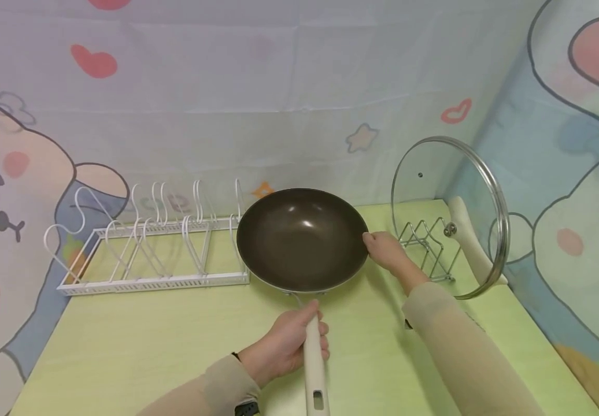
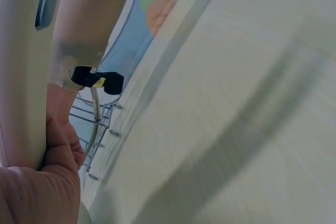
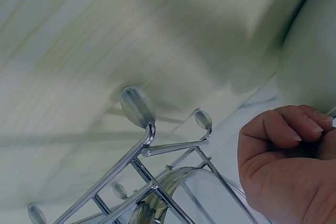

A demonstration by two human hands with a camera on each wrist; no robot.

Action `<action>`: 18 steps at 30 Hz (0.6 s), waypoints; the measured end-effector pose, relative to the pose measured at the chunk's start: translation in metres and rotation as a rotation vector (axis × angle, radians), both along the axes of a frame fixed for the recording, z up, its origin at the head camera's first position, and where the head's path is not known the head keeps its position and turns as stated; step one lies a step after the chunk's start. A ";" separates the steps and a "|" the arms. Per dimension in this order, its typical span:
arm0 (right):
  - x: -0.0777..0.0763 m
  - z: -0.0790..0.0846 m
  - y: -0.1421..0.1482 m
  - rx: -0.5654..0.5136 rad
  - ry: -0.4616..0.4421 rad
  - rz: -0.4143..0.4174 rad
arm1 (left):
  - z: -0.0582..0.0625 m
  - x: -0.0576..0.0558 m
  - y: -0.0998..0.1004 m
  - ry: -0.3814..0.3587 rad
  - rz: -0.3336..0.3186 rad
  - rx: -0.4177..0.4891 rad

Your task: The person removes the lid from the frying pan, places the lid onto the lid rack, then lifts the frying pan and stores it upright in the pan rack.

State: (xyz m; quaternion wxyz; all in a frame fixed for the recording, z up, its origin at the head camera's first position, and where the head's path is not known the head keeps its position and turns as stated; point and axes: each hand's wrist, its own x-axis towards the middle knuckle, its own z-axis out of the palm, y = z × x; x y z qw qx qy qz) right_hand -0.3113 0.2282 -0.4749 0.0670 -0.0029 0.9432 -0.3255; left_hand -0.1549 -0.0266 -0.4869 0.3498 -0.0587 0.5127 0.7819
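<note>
Handle point(image 1: 315, 367): it's running off the head view's bottom edge, lower centre.
Right hand point(image 1: 385, 251): most fingers are hiding behind the pan point(image 1: 302, 240).
White rack point(image 1: 156, 282): right end's partly hiding there too.
Chrome rack point(image 3: 153, 185): it's spilling off the bottom of the right wrist view.

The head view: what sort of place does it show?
Probably a makeshift indoor work corner, rather than a real kitchen: creased, cartoon-printed sheeting hangs around a pale green table, with a pan held over it and a white rack on it.
</note>
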 end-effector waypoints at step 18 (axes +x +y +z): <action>-0.011 -0.001 0.007 0.049 0.005 0.038 | -0.003 -0.001 0.018 -0.032 0.081 0.058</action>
